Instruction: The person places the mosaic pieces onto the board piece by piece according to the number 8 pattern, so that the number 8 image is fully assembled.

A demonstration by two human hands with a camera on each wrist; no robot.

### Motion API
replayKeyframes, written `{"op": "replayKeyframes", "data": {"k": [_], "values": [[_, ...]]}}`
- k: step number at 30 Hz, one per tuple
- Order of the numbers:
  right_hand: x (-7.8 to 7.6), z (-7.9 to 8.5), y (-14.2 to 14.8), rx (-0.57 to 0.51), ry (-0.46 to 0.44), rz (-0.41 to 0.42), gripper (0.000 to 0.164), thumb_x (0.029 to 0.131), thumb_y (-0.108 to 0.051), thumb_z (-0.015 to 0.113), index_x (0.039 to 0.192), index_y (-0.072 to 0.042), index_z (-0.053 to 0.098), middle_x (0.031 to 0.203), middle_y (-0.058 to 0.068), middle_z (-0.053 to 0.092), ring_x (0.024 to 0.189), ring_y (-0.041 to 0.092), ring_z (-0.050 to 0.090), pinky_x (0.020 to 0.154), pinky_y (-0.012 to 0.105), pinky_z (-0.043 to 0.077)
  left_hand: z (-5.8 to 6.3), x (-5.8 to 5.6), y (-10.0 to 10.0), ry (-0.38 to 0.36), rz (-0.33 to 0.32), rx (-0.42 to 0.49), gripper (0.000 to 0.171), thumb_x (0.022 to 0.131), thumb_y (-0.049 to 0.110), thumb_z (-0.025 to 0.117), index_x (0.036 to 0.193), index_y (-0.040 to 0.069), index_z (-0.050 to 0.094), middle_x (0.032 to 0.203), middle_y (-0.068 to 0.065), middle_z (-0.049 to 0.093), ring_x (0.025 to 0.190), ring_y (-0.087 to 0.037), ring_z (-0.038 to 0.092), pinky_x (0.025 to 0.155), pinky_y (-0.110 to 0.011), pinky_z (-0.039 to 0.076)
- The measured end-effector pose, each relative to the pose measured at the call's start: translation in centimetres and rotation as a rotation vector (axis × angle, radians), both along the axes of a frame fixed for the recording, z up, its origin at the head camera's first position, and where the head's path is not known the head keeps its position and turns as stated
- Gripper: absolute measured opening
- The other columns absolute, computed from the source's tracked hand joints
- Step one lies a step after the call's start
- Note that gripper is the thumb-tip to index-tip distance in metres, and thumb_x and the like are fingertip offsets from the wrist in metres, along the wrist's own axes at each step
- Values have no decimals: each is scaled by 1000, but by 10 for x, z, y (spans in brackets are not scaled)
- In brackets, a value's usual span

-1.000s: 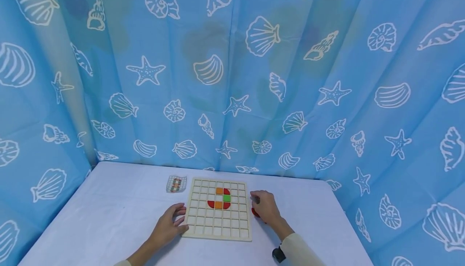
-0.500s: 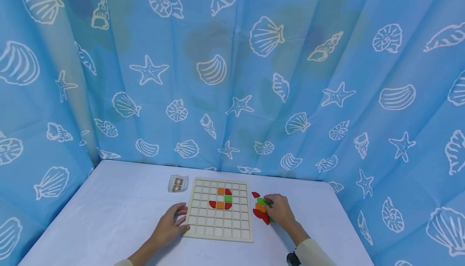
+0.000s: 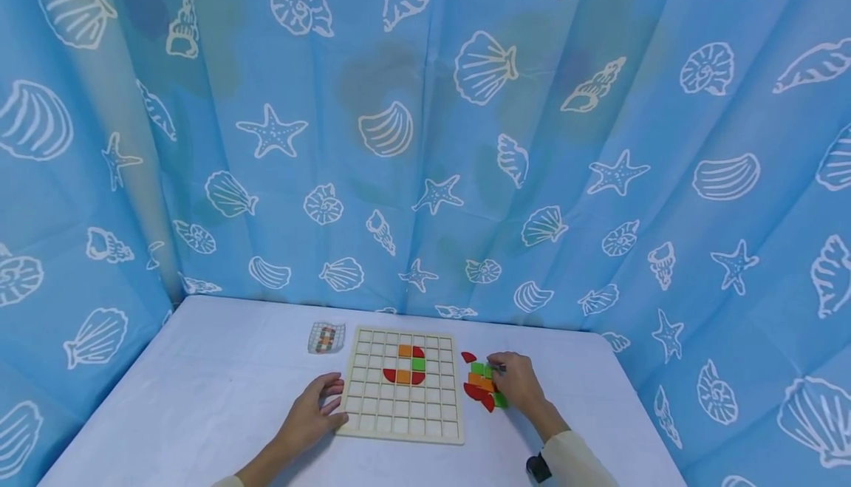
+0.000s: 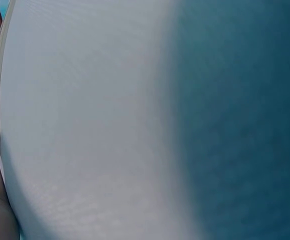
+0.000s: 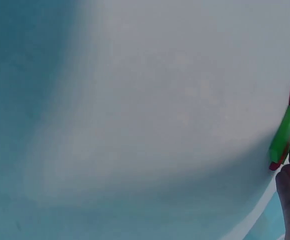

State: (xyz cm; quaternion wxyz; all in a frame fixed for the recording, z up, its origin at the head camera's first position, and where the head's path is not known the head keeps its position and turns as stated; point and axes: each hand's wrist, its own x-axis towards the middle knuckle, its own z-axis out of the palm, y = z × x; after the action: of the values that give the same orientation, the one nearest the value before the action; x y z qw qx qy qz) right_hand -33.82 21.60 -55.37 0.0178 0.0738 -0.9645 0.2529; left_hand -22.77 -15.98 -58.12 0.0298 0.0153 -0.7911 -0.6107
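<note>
A pale wooden grid board (image 3: 399, 439) lies on the table. Set in its cells are two orange squares (image 3: 403, 377), a green square (image 3: 418, 364) and three red rounded-corner tiles (image 3: 389, 375), forming a hook shape. My left hand (image 3: 312, 411) rests at the board's left edge near the front corner, fingers loosely bent, thumb touching the corner. My right hand (image 3: 518, 383) reaches over a loose group of tiles right of the board, its fingertips at a green tile (image 3: 488, 371). I cannot tell whether they pinch it; the thumb is hidden.
A small clear card (image 3: 326, 338) with a grid and a coloured pattern lies behind the board, to its left. Beside the board are loose orange tiles (image 3: 476, 380), red tiles (image 3: 475, 392) and a red tile (image 3: 468, 357) set apart. A blue shell-print curtain (image 3: 425, 140) surrounds the white-covered table (image 3: 199, 398).
My right hand has drawn back rightward from the board's right edge, uncovering the loose tiles, then shifted slightly further right. The left hand keeps its place, and the tiles on the board look unchanged.
</note>
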Motion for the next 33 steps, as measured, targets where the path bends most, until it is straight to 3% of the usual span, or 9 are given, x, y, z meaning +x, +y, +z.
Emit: {"op": "replayKeyframes", "data": {"k": [7,19,23,26,33], "values": [[-1,2,2,-13,-40,32,38,80,-5,78,117,-7,70,113,9,67,106,27,60,89,43,61,3,-1,0,0,3,-13,72,68,-15,77,133,-7,47,123,-16,56,118,-35,54,93,-21,55],[1,0,2,-10,-17,10,40,79,-8,79,118,-8,69,116,9,66,108,29,59,92,45,59,3,0,1,-16,-3,-8,73,68,-14,77,133,-8,46,123,-17,55,119,-35,53,93,-22,55],[-1,1,0,-3,-6,-1,39,80,-9,79,118,-7,69,114,9,67,106,27,60,91,43,60,2,0,2,-12,11,-47,73,68,-14,77,133,-7,47,122,-15,56,118,-34,54,93,-21,55],[-4,3,-6,-18,9,7,38,82,-10,78,119,-6,69,113,8,67,105,26,60,90,42,60,2,0,2,-9,24,-78,72,68,-12,78,133,-6,47,121,-14,56,116,-33,55,93,-20,55],[-7,12,-36,-64,64,60,38,81,-11,78,118,-10,70,111,5,68,104,21,62,88,38,61,1,0,2,2,17,-61,72,68,-13,79,132,-7,47,121,-15,57,116,-33,55,93,-22,56]]}}
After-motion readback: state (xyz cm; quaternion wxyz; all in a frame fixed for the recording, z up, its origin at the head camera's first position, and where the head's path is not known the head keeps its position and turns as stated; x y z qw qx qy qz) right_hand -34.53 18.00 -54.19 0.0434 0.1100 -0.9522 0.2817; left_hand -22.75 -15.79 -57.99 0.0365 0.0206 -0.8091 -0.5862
